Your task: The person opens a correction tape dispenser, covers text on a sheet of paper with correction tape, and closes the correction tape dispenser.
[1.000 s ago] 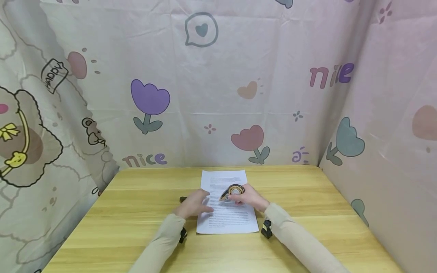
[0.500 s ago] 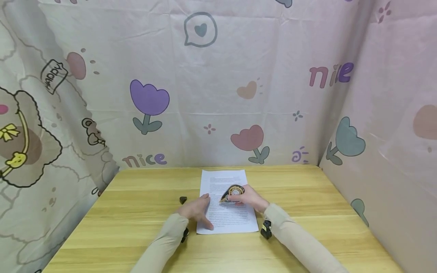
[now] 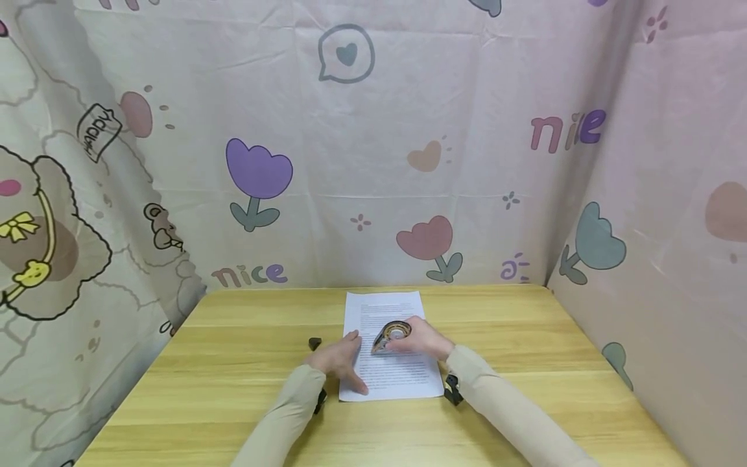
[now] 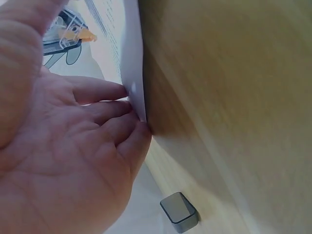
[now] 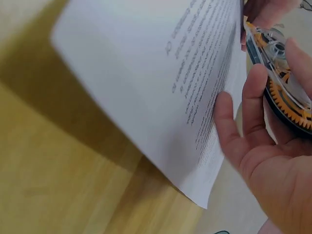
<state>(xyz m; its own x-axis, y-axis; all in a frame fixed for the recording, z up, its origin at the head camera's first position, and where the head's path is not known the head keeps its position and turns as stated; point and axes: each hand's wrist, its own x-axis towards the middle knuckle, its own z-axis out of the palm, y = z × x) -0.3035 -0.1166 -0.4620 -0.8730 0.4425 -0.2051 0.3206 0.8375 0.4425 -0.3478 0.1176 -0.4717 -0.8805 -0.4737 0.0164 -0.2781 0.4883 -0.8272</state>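
Observation:
A printed sheet of paper (image 3: 390,379) lies on the wooden table. My right hand (image 3: 425,338) pinches a correction tape dispenser (image 3: 397,331) between thumb and fingers over the middle of the sheet. In the right wrist view the orange gear of the correction tape (image 5: 287,105) shows through its clear case. The narrow tip points down and left at the printed lines; whether it touches them I cannot tell. My left hand (image 3: 340,359) rests on the sheet's left edge, thumb and fingers spread apart. In the left wrist view its fingers (image 4: 105,92) extend along that edge.
A small dark cap (image 3: 314,343) lies on the table (image 3: 233,363) left of the sheet, close behind my left hand. Printed cloth curtains (image 3: 350,130) stand along the back and both sides of the table.
My left hand has slid toward me along the sheet's edge and spread its thumb, uncovering the dark cap. The correction tape in my right hand has shifted slightly left and nearer to me.

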